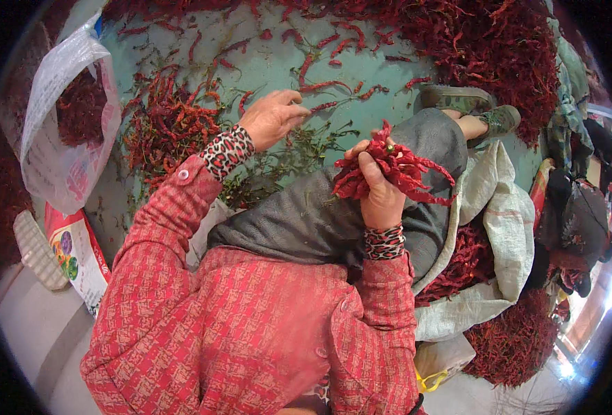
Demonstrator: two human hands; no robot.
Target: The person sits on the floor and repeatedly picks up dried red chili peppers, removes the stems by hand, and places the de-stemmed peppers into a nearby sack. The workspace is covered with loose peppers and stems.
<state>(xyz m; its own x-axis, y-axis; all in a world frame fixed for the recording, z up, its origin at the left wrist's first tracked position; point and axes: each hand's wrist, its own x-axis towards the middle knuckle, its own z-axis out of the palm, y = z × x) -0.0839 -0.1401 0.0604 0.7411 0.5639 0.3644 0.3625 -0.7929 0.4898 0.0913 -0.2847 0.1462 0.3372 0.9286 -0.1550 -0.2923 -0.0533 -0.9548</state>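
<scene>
My left hand (274, 116) is over the green surface, its fingers loosely bent. Near its fingertips lies a single red chilli pepper (324, 107); whether they touch it cannot be told. My right hand (381, 194) grips a bunch of wrinkled dried red chillies (407, 171) above my grey-trousered leg. Left of my left hand lies a heap of red chillies with green stems (176, 124). Below that hand, loose green stems (306, 148) are spread beside my leg. An open white woven sack (508, 233) at my right holds more red chillies (466, 257).
Large piles of red chillies lie at the upper right (492, 57) and lower right (513, 337). A translucent plastic bag (52, 135) stands at the left, above a printed bag (80, 259). Scattered chillies lie on the green surface (269, 62). A camouflage shoe (503, 122) rests beyond my leg.
</scene>
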